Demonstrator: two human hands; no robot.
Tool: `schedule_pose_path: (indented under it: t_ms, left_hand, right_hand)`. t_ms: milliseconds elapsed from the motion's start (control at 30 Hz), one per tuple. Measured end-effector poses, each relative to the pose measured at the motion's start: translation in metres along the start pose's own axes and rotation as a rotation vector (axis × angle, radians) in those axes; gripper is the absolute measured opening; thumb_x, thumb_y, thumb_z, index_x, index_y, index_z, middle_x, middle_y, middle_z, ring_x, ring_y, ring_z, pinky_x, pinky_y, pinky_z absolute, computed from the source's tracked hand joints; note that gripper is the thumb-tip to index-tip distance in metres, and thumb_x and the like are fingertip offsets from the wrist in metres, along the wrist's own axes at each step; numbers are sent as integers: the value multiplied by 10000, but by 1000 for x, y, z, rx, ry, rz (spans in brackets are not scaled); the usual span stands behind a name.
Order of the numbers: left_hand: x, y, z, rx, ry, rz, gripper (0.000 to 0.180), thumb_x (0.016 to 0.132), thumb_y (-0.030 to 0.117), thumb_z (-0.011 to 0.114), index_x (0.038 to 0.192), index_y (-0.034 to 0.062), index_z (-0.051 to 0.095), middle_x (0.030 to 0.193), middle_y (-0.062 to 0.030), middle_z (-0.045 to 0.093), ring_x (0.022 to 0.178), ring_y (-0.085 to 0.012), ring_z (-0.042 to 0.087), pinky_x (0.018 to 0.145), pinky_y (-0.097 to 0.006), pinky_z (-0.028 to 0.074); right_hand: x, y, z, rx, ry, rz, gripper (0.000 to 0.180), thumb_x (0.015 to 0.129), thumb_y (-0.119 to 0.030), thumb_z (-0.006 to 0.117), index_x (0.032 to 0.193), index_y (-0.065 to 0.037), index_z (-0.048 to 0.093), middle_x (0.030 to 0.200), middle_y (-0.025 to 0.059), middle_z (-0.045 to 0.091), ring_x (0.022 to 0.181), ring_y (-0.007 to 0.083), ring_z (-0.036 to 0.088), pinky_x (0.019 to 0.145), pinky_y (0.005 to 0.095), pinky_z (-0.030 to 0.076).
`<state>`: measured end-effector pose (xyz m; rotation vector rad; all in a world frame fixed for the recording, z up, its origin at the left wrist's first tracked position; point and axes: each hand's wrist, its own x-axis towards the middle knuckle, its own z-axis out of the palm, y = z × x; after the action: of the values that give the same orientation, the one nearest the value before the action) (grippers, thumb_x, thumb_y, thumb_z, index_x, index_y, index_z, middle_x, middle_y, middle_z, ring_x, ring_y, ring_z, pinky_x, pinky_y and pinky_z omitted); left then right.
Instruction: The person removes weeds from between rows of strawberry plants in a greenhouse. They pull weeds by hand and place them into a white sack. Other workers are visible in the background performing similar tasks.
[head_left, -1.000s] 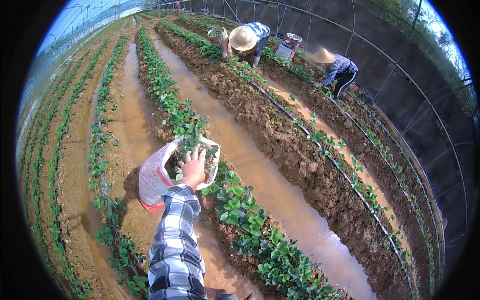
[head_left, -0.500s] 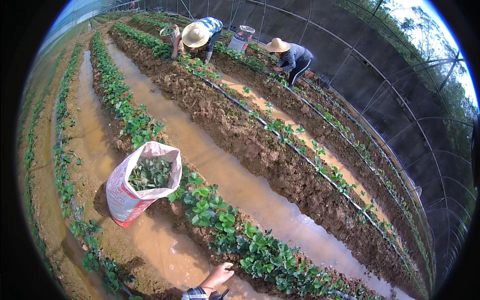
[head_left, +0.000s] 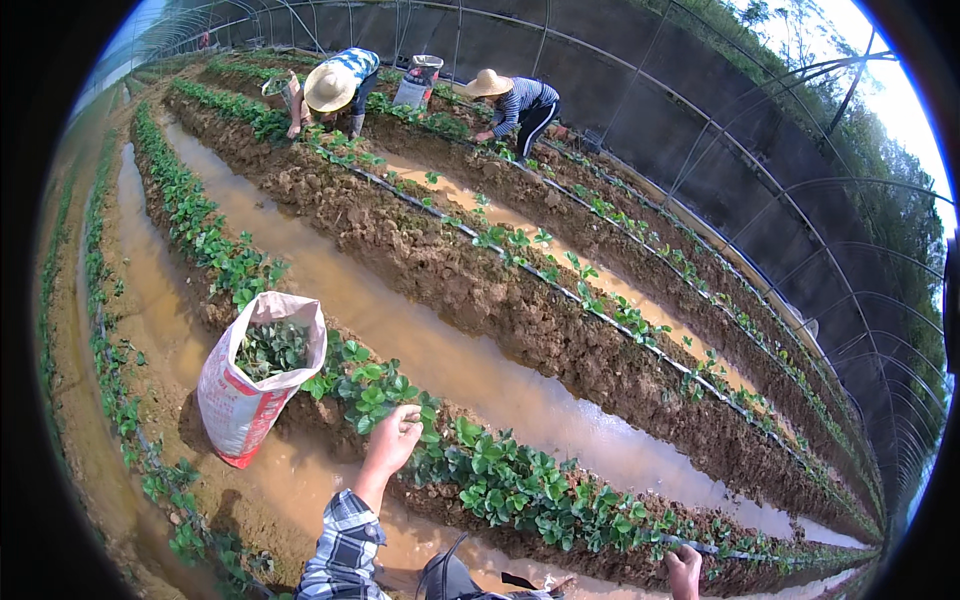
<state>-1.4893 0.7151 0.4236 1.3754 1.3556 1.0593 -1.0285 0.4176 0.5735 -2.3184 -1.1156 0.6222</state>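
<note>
My left hand reaches out from a checked sleeve over the edge of a row of leafy green plants that look like strawberry plants. Its fingers are curled in beside the leaves; whatever they hold, if anything, is too small to make out. To the left of that hand a white and red woven sack leans open on the ridge, with cut leaves inside. Low on the right, my right hand is closed at the near side of the same row, its fingertips partly hidden.
Muddy water fills the furrows between raised soil ridges. A drip hose runs along the neighbouring ridge. Two people in straw hats bend over rows farther off, near another sack. Curved metal hoops arch over at right.
My left hand has moved forward and left, up toward the sack, its checked sleeve now showing. My right hand has come into view at the lower right. The whole view has shifted.
</note>
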Motion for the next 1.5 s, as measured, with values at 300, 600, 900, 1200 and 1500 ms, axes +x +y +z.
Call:
schedule_pose_path:
  t_ms: [300,600,900,1200,1500]
  left_hand:
    - [-176,-98,39,-7,-79,-453,327,855,79,618,1167,-8,574,1064,-136,656,986,-193,616,875,-309,478]
    - [-109,-36,130,161,-268,-382,313,912,36,545,1214,-44,527,1130,-117,596,1008,-161,582,874,-286,490]
    - [-154,22,355,211,-802,-372,340,906,30,524,1240,-29,510,1156,-146,591,996,-177,597,850,-300,507]
    - [-237,-44,491,411,-1074,-587,389,855,16,559,1240,-24,520,1182,-145,592,1016,-184,617,878,-292,495]
    - [-218,-77,717,336,-1230,56,362,824,33,592,1185,21,572,1138,-140,619,1018,-276,624,899,-326,488]
  right_hand:
    - [3,62,16,608,91,162,54,880,-20,570,827,-13,562,649,1,544,521,79,501,472,228,399]
    - [-19,203,13,838,200,391,286,837,90,428,1068,56,592,880,120,667,850,169,647,760,289,543]
    - [-18,327,34,719,165,691,271,862,-66,574,1105,49,610,857,82,632,719,143,638,653,282,514]
    - [106,482,105,1071,189,787,187,938,-79,512,1071,24,595,735,53,606,596,107,585,545,240,514]
    - [212,633,120,332,612,667,224,851,-42,523,1020,1,663,990,137,688,871,234,669,801,325,506]
